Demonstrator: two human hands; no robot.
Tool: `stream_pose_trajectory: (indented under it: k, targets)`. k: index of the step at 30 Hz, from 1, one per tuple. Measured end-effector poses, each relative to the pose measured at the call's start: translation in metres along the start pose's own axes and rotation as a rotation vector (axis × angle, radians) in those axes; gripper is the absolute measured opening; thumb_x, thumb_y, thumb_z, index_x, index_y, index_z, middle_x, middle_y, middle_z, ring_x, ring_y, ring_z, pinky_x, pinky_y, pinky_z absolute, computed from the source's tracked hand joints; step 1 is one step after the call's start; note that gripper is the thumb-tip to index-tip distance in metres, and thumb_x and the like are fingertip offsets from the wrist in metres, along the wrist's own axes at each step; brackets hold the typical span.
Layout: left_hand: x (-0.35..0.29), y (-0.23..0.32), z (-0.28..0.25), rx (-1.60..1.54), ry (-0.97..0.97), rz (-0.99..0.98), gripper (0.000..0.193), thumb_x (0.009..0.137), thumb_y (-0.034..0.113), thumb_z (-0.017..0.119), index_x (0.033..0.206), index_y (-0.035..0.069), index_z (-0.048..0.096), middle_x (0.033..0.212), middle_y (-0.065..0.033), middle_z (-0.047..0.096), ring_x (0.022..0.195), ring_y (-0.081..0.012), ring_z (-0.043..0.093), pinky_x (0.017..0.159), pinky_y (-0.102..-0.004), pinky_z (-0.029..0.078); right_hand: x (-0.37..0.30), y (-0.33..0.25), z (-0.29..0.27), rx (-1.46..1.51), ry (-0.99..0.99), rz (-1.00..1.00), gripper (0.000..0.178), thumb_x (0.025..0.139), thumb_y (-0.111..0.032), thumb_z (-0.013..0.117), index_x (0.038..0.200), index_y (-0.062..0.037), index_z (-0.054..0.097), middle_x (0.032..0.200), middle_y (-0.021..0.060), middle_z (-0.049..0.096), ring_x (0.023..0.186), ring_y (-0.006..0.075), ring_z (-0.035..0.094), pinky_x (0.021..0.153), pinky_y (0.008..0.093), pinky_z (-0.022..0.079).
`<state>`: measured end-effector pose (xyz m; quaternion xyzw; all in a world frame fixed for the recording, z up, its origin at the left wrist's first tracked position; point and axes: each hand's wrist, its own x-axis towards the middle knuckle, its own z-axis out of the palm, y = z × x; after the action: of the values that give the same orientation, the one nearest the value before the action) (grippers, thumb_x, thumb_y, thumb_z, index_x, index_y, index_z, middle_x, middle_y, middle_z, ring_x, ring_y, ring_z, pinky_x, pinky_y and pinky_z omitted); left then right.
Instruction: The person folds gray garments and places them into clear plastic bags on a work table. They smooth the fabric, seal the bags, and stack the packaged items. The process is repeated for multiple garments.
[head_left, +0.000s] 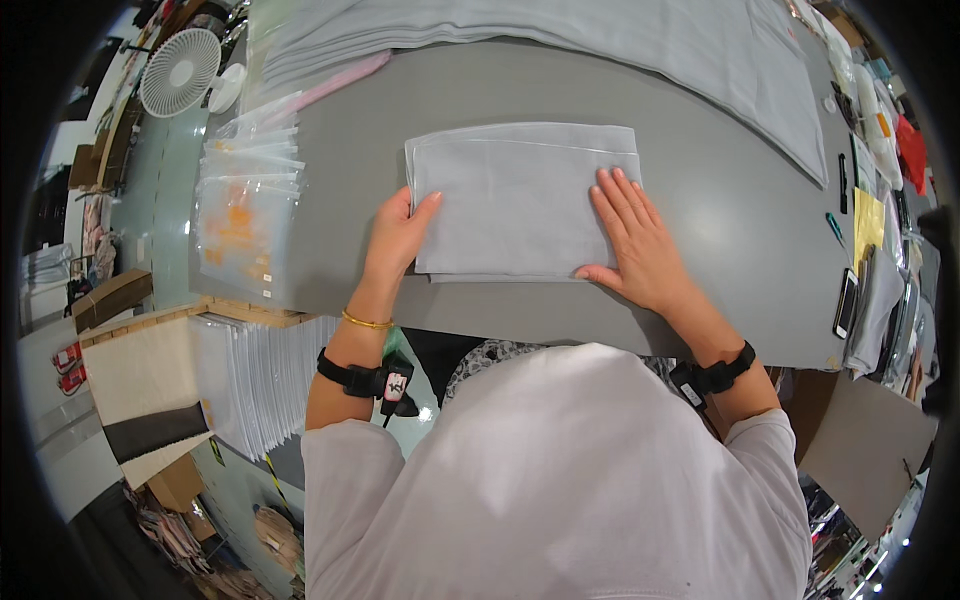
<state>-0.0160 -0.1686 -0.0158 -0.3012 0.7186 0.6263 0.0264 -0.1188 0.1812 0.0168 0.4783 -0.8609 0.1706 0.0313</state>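
A folded light grey cloth (520, 205) lies flat on the grey table in front of me, its layers slightly offset along the top and lower edges. My left hand (400, 232) pinches its left edge, thumb on top and the fingers partly hidden beside or beneath the layers. Flat on the cloth's right side rests my right hand (636, 240), fingers stretched out and thumb pointing left near the lower edge.
Large layered grey fabric (560, 20) spreads across the table's far side. Clear plastic bags with orange print (240, 215) lie at the left, near a pink strip (345, 78) and a white fan (181, 72). A phone (846, 303) and a screwdriver-like tool (835, 228) sit at the right.
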Motion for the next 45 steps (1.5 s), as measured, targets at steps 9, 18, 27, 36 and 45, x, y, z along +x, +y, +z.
stream_pose_trajectory:
  k: [9,18,27,36,45]
  targets:
    - [-0.051,0.043,0.022,0.938,0.207,0.884,0.053,0.098,0.029,0.071,0.140,0.000,0.055,0.135,-0.0176,0.062,0.127,-0.0346,0.058,0.104,-0.0439,0.049,-0.013,0.018,-0.015,-0.171,-0.130,0.020,0.099,0.094,-0.069,0.058,0.158,0.0045,0.039,0.170,0.0212,0.030,0.159,0.0357,0.024,0.129,0.0530,0.019]
    - [-0.055,0.020,0.068,1.108,-0.107,0.730,0.072,0.100,0.035,0.068,0.157,0.000,0.041,0.169,-0.0294,0.022,0.160,-0.0437,0.015,0.130,-0.0528,0.017,0.024,0.022,-0.029,-0.167,-0.080,0.079,0.059,0.097,-0.044,0.069,0.137,-0.0006,0.064,0.151,0.0199,0.056,0.148,0.0350,0.045,0.125,0.0523,0.030]
    - [-0.075,0.018,0.011,0.493,0.270,0.727,0.018,0.098,0.009,0.066,0.115,0.001,0.069,0.125,-0.0109,0.068,0.105,-0.0305,0.069,0.082,-0.0373,0.059,0.098,-0.063,0.048,0.097,0.058,-0.173,0.059,0.096,-0.039,0.070,0.145,-0.0078,0.058,0.156,0.0163,0.051,0.149,0.0344,0.043,0.124,0.0576,0.028]
    - [0.060,0.011,-0.254,0.129,0.928,0.470,0.023,0.103,0.015,0.063,0.113,-0.004,0.069,0.098,-0.0133,0.072,0.086,-0.0202,0.070,0.071,-0.0345,0.060,0.094,-0.059,0.016,0.102,-0.328,-0.468,0.079,0.089,-0.051,0.068,0.156,-0.0144,0.049,0.165,0.0151,0.040,0.157,0.0366,0.028,0.128,0.0637,0.013]
    - [0.130,-0.047,-0.367,0.570,0.695,0.027,0.034,0.089,0.030,0.066,0.084,-0.003,0.070,0.074,-0.0175,0.069,0.060,-0.0225,0.067,0.048,-0.0413,0.046,0.076,-0.064,-0.023,0.316,-0.203,-0.412,0.061,0.087,-0.029,0.077,0.141,-0.0075,0.058,0.135,0.0108,0.062,0.132,0.0288,0.057,0.123,0.0522,0.035]
